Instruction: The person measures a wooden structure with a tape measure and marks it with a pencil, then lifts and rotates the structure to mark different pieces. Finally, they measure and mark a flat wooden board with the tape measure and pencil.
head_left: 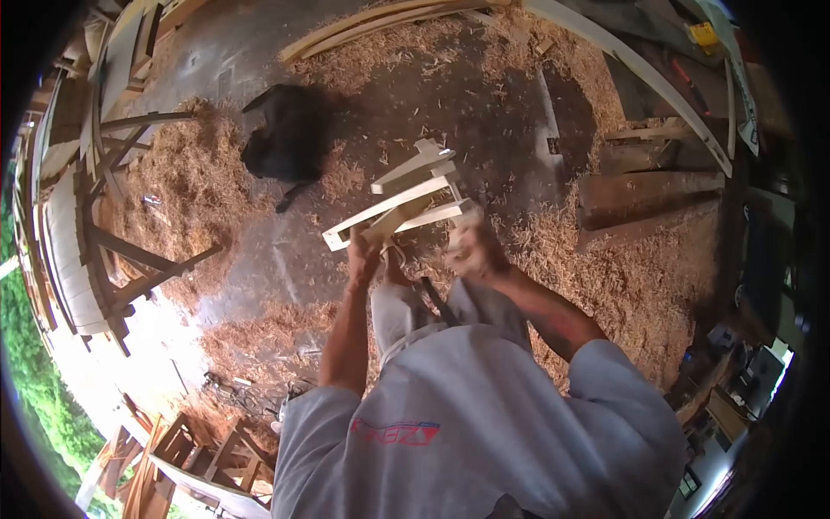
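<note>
Close in, a grey shirt (467,424) fills the bottom of the view, both arms reaching out ahead. The left hand (363,253) is closed around the near end of a pale wooden frame (406,197). The right hand (474,249) is blurred; it sits against the frame's right side, apparently clenched, though how tight I cannot tell. The frame is held up in front of the body, tilted, well above the floor.

Risk here, I'd say: those slats look loosely joined, so a twist between the two grips could pull a joint apart or pinch a finger. Shavings (605,259) carpet the floor, and footing could slip.

Further out, a dark bundle (285,138) lies on the floor, planks (648,186) to the right, curved timbers (380,22) beyond.
</note>
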Available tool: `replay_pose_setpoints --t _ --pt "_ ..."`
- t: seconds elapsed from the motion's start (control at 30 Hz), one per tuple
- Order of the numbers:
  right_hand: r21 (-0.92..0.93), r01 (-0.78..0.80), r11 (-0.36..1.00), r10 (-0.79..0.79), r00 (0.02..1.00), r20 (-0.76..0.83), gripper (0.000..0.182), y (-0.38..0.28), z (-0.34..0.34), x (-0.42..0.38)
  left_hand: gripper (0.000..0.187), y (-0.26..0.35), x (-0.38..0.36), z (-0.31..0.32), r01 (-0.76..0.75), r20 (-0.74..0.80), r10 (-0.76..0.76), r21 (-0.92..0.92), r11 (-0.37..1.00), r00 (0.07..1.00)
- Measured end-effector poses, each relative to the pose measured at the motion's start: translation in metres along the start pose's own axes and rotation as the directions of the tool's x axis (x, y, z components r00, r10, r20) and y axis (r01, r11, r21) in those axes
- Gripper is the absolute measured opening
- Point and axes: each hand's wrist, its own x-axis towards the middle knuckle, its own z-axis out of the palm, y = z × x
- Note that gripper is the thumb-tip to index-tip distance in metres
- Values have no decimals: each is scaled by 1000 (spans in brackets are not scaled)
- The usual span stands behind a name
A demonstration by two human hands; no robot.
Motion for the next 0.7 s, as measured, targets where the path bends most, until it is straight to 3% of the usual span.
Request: replay_pose_setpoints --t 0.07,0.13,0.17,0.23,0.27,0.33,0.4,0.47,0.53,0.6,0.63,0.7 --pt "303 -309 902 375 907 -193 22 6 -28 4 45 1 -2 -8 -32 -16 32 20 999 999" --pt "696 -509 507 774 624 -107 22 36 -54 -4 48 -3 -1 -13 24 -19 -23 57 998 1000" --pt "705 -501 503 776 620 -113 22 55 -66 -10 48 1 -3 -13 68 -20 -69 -39 997 997" --pt "795 -517 318 896 437 -74 23 90 -84 -24 60 16 -9 -12 96 -19 -100 -149 984 995" --pt "803 -500 325 895 437 -90 23 101 -85 -28 60 16 -8 -12 81 -9 -83 -141 987 997" --pt "810 -513 285 890 456 -24 24 111 -77 -33 52 -4 -4 -18 180 -45 -197 -250 951 979" --pt "832 -459 312 887 454 -82 27 111 -73 -39 48 -7 -4 -26 208 -4 -216 -243 947 976" --pt "771 -560 304 897 440 -34 43 109 -76 -38 44 -7 3 -33 230 36 -228 -244 942 973" --pt "753 -570 330 893 446 -53 45 103 -78 -32 37 -15 3 -43 254 -51 -273 -241 937 961" --pt "741 -623 251 913 406 31 32 102 -73 -31 42 -41 1 -60 228 1 -237 -278 933 971" --pt "706 -644 294 896 443 31 21 113 -60 -40 48 -41 -2 -66 266 -32 -282 -241 933 959" --pt "694 -655 298 901 433 22 22 131 -43 -52 65 -31 3 -67 381 -89 -395 -140 914 914"
